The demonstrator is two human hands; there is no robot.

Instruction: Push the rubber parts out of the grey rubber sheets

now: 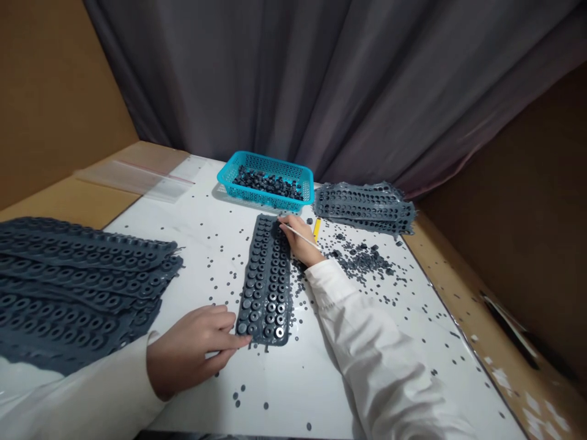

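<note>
A dark grey rubber sheet (269, 281) with rows of round ringed parts lies lengthwise in front of me on the white table. My left hand (202, 342) is at its near left corner, with thumb and index finger closed together on the edge. At the far end of the sheet, my right hand (298, 238) grips a thin white stick (306, 238) like a pen. The stick slants back over the hand; its working tip is hidden by the fingers, close to the far right ringed parts.
A blue basket (266, 198) holds many small dark parts. Holed sheets (364, 208) lie at back right, ringed sheets (82, 287) at left. Small dark discs (367, 261) and a yellow strip (317, 229) lie at right. Clear plastic bags (137, 177) rest at back left.
</note>
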